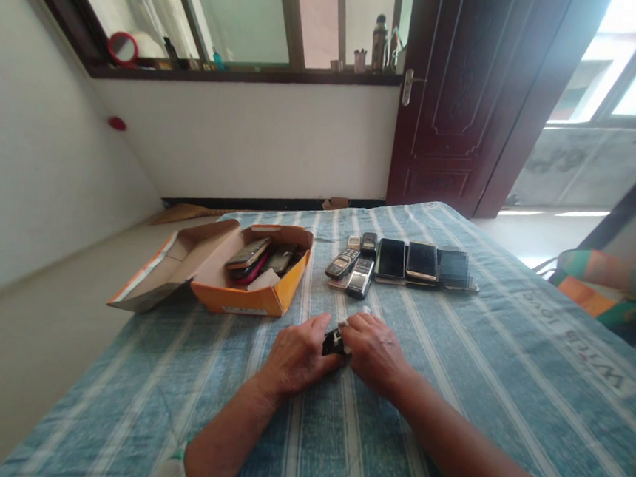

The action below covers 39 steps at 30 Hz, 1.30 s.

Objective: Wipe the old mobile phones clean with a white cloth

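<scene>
Striped bedspread (451,369), phone-filled orange box (246,292)

Small black phone (334,342), mostly hidden

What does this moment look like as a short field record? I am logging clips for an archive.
surface: striped blue cloth over a table
left hand: closed on a small dark object
right hand: closed on the same object, with a bit of white at the fingers
box: open orange cardboard box, left of the hands, with several phones in it
row beyond hands: keypad phones and smartphones laid side by side
background: dark wooden door, window sill with bottle
</scene>
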Each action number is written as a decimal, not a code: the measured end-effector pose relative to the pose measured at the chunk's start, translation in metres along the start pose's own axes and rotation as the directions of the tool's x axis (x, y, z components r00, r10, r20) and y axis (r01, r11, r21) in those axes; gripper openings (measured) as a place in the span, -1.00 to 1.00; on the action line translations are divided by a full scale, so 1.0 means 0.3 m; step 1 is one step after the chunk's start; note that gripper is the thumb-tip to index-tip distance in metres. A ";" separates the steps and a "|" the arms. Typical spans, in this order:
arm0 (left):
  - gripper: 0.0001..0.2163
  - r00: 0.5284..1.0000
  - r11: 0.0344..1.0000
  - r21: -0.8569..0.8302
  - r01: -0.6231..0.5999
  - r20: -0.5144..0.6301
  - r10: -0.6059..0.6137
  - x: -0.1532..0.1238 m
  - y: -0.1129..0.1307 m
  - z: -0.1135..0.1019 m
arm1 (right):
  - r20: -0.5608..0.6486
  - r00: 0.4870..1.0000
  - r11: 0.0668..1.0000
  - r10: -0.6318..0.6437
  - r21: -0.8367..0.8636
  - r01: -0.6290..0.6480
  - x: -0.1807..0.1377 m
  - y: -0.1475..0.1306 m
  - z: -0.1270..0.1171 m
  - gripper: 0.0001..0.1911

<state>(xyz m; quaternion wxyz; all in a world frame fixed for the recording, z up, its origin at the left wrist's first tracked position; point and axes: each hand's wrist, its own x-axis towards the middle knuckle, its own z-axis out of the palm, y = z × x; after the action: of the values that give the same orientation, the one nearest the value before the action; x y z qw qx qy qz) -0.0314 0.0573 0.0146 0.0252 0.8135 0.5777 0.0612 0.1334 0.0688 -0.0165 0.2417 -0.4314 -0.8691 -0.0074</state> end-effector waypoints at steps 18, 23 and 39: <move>-0.46 0.999 0.999 0.036 -0.008 -0.051 0.010 0.000 0.011 0.010 | 0.065 0.998 0.999 -0.028 0.021 0.027 0.027 -0.014 0.007 -0.87; -0.45 0.998 1.000 0.028 -0.012 -0.058 0.014 0.003 0.007 0.015 | 0.024 0.998 0.998 0.062 -0.033 -0.061 0.017 -0.013 0.000 -0.86; -0.48 0.999 1.000 -0.008 -0.007 -0.041 0.007 -0.003 0.006 0.011 | -0.038 0.998 0.997 0.056 -0.054 -0.058 -0.003 -0.048 0.006 -0.85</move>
<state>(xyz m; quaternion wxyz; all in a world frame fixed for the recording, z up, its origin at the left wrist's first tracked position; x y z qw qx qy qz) -0.0297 0.0558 0.0115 0.0165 0.8139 0.5751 0.0803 0.1223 0.0596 -0.0157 0.2455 -0.4624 -0.8514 -0.0322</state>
